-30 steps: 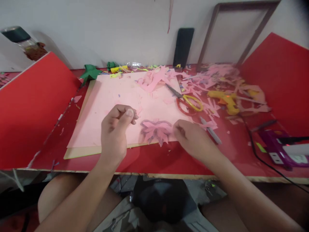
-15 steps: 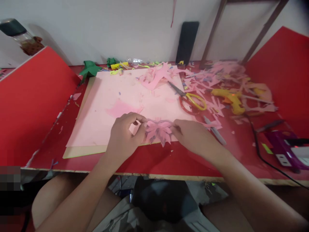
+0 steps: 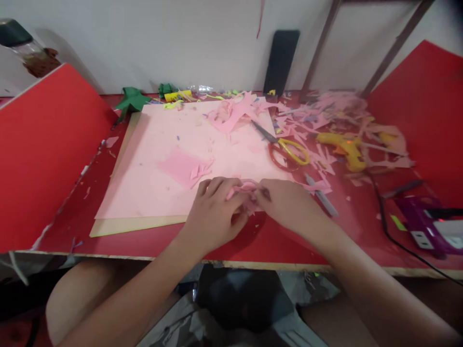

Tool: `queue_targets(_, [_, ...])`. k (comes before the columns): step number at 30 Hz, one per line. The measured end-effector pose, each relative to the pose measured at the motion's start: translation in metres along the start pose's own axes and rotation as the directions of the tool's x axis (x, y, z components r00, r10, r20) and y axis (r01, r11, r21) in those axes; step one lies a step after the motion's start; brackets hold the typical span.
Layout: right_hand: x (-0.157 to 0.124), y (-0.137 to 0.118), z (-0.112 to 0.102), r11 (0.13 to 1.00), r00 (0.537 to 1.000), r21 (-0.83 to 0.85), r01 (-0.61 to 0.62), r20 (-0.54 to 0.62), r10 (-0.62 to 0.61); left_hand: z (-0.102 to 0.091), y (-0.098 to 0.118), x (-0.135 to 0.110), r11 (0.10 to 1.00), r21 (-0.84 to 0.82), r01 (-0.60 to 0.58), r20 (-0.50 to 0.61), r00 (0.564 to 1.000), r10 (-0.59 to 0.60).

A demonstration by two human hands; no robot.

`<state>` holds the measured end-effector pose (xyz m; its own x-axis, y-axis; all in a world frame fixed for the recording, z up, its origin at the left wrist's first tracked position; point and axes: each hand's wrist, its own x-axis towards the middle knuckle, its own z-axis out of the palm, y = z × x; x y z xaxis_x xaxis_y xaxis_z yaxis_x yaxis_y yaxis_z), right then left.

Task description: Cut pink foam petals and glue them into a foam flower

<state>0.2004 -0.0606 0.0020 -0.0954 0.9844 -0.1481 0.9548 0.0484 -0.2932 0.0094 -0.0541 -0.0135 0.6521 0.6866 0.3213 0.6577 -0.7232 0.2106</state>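
Observation:
A pink paper cutout [image 3: 249, 186] with pointed, petal-like tips is between my two hands, mostly covered by the fingers. My left hand [image 3: 217, 207] is closed around its left side, with the fingers over the top and the thumb below. At the right edge, my right hand [image 3: 280, 197] pinches the paper between thumb and fingers. Both hands are over the front edge of a large pale pink sheet [image 3: 133, 193]. Behind my left hand lies a loose pink paper piece [image 3: 177, 166] with small scraps on it.
Scissors [image 3: 285, 147] with red and yellow handles lie open beyond my right hand. Further right are a yellow glue gun [image 3: 345, 149], a grey pen-like stick [image 3: 323, 197], pink scraps [image 3: 336, 108] and a purple power strip [image 3: 415, 224]. A phone-like dark slab [image 3: 282, 62] leans on the wall.
My left hand has moved right and wrapped over the paper cutout, whose petals were spread out in sight before. My right hand has stayed almost in place at the right edge.

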Motion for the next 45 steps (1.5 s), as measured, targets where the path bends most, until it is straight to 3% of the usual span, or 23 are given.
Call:
queue_targets(8, [-0.001, 0.001, -0.001, 0.997, 1.000, 0.081, 0.009, -0.016, -0.007, 0.003, 0.005, 0.000, 1.000, 0.017, 0.000, 0.022, 1.000, 0.000])
queue_targets(11, [-0.007, 0.007, -0.004, 0.977, 0.998, 0.214, 0.003, -0.055, 0.009, -0.005, 0.001, 0.002, 1.000, -0.027, 0.008, -0.043, 0.999, -0.009])
queue_targets(13, [-0.013, 0.012, -0.003, 0.958, 0.991, 0.279, 0.067, -0.130, -0.032, -0.017, -0.009, 0.004, 0.998, -0.048, 0.044, -0.121, 0.991, -0.049])
queue_targets(15, [-0.018, 0.019, 0.002, 0.940, 0.974, 0.294, 0.173, -0.196, -0.118, -0.033, -0.025, 0.005, 0.989, -0.052, 0.140, -0.205, 0.968, -0.148])
queue_targets(18, [-0.022, 0.024, 0.013, 0.927, 0.952, 0.247, 0.283, -0.186, -0.241, -0.054, -0.056, 0.004, 0.938, -0.027, 0.346, -0.215, 0.914, -0.344])
queue_targets(22, [-0.020, 0.022, 0.022, 0.938, 0.944, 0.141, 0.317, -0.137, -0.299, -0.060, -0.089, -0.002, 0.823, -0.012, 0.567, -0.113, 0.817, -0.565])
queue_targets(24, [-0.019, 0.019, 0.023, 0.938, 0.942, 0.123, 0.324, -0.136, -0.308, -0.055, -0.097, -0.005, 0.797, 0.016, 0.603, -0.046, 0.797, -0.602])
queue_targets(29, [-0.023, 0.017, 0.023, 0.938, 0.941, 0.186, 0.293, -0.230, -0.248, -0.038, -0.094, -0.002, 0.822, 0.025, 0.569, 0.037, 0.821, -0.569])
queue_targets(33, [-0.027, 0.017, 0.022, 0.930, 0.929, 0.246, 0.273, -0.320, -0.188, -0.032, -0.086, 0.004, 0.834, 0.054, 0.549, 0.025, 0.834, -0.551])
queue_targets(45, [-0.025, 0.017, 0.022, 0.937, 0.938, 0.244, 0.249, -0.303, -0.170, -0.033, -0.101, 0.003, 0.887, 0.065, 0.457, 0.087, 0.883, -0.461])
